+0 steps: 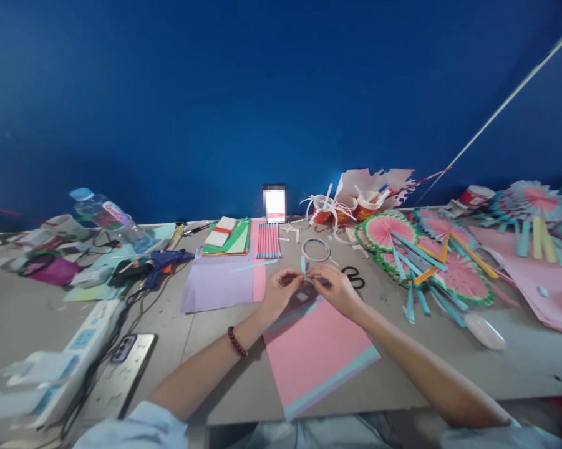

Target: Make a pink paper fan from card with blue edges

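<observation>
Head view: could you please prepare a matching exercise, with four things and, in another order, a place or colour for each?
Things:
1. Pink sheet
2. Glue gun
3. Bracelet
4. Bottle

Places or colours:
A. On the left wrist
B. Clear, blue-capped
C. Between the forearms
D. Dark blue

Pairs: 1-C, 2-D, 3-A, 4-B
</observation>
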The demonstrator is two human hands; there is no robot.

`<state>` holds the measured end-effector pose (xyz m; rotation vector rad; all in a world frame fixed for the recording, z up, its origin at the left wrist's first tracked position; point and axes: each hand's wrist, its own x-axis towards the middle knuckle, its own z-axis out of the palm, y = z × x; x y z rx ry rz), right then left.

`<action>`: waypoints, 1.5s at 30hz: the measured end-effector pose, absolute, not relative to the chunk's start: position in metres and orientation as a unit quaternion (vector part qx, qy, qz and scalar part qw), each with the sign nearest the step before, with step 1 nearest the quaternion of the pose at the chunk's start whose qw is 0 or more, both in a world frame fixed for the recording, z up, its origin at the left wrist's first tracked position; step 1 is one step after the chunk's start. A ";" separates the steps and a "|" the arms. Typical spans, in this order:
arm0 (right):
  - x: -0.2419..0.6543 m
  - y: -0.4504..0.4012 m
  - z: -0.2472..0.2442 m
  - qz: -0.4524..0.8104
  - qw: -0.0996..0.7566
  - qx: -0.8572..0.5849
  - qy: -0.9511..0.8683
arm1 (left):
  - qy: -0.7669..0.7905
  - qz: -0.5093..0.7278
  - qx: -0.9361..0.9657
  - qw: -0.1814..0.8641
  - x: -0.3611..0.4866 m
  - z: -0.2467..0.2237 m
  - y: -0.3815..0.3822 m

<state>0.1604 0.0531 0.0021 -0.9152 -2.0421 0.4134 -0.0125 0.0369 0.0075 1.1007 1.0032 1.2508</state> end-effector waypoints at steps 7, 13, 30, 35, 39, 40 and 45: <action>0.162 0.063 -0.007 0.142 0.350 -0.453 -0.808 | 0.518 0.484 0.620 0.337 -0.026 -0.006 0.045; 0.158 0.089 -0.009 0.143 0.268 -0.442 -0.844 | 0.497 0.382 0.736 0.258 -0.028 -0.014 0.044; 0.152 0.089 -0.003 0.486 0.310 -0.469 -0.670 | 0.510 0.511 0.629 0.289 -0.032 -0.014 0.051; 0.157 0.089 -0.004 0.640 0.285 -0.399 -0.592 | 0.492 0.510 0.618 0.341 -0.032 -0.013 0.054; 0.155 0.091 0.000 0.679 0.291 -0.404 -0.540 | 0.504 0.496 0.624 0.333 -0.032 -0.011 0.053; 0.154 0.091 0.002 0.681 0.301 -0.410 -0.527 | 0.505 0.496 0.625 0.330 -0.032 -0.011 0.053; 0.150 0.087 0.010 0.663 0.343 -0.432 -0.507 | 0.506 0.484 0.631 0.334 -0.030 -0.012 0.052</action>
